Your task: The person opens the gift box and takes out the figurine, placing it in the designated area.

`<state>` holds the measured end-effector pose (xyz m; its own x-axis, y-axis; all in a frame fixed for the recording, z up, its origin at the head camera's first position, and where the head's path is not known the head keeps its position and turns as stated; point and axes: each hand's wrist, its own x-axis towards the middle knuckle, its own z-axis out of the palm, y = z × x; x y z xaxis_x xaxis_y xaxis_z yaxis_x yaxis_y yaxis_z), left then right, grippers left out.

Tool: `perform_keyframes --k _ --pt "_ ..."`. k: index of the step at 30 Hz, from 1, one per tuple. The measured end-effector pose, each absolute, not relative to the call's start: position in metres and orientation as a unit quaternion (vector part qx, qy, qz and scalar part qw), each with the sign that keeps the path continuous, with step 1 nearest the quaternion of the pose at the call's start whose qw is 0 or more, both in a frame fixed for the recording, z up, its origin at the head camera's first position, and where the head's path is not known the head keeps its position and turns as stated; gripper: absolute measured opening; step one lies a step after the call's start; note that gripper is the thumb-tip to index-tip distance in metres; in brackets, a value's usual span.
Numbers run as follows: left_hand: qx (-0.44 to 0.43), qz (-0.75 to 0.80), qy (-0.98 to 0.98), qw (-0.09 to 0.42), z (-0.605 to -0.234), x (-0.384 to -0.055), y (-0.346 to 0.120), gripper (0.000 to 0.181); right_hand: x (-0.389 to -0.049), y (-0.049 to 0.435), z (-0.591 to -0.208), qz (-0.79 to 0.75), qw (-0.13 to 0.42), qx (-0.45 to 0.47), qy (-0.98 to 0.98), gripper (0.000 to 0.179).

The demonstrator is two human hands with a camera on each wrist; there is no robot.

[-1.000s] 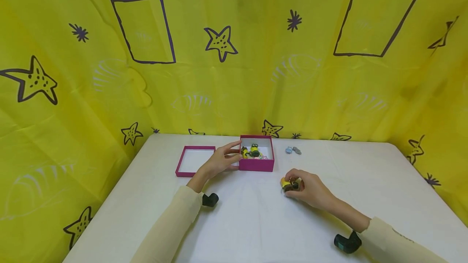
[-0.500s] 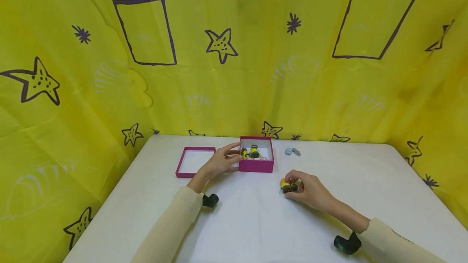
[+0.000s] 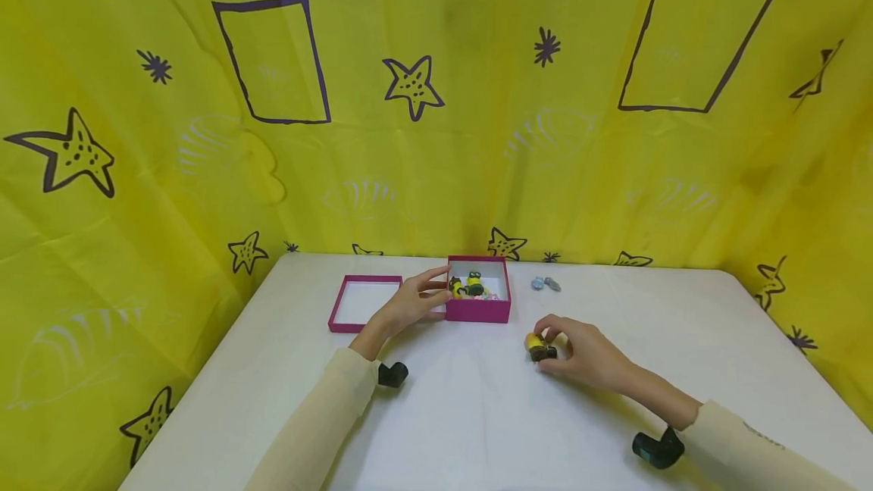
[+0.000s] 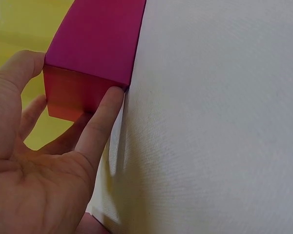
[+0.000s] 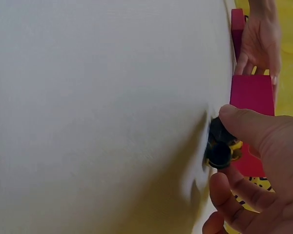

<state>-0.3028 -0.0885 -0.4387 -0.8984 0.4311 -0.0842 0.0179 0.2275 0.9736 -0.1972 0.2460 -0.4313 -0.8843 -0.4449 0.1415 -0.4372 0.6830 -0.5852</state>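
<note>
through the head camera i see the right hand (image 3: 589,354) above the white table (image 3: 477,415), thumb and fingertips clamped on a yellow toy (image 3: 536,345) with dark parts. the toy is nearer the person than the magenta box (image 3: 478,312) and to its right, clear of it; i can't tell whether it touches the table. on the right wrist view the thumb presses the toy's dark part.

the left hand (image 3: 408,301) has its fingers spread apart, tips touching the box at its left end. inside the box i make out a goggled figure (image 3: 474,284), a second figure (image 3: 456,286) and some pinkish bits too small to name. just left of the box lies the lid (image 3: 361,301), white inside facing up, partly hidden by the left hand. right of the box, a pale blue piece (image 3: 538,283) and a gray piece (image 3: 553,285) lie side by side.
</note>
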Motion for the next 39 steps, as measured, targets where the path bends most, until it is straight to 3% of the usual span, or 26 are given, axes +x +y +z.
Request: perform_keyframes --k 22,39 --pt "0.143 0.611 0.76 0.169 -0.439 -0.302 -0.088 0.063 -0.21 0.259 -0.39 -0.311 -0.004 -0.281 0.908 0.067" --pt "0.144 0.606 0.764 0.167 -0.439 -0.302 -0.089 0.063 -0.221 0.25 -0.375 -0.305 -0.022 -0.292 0.906 0.065"
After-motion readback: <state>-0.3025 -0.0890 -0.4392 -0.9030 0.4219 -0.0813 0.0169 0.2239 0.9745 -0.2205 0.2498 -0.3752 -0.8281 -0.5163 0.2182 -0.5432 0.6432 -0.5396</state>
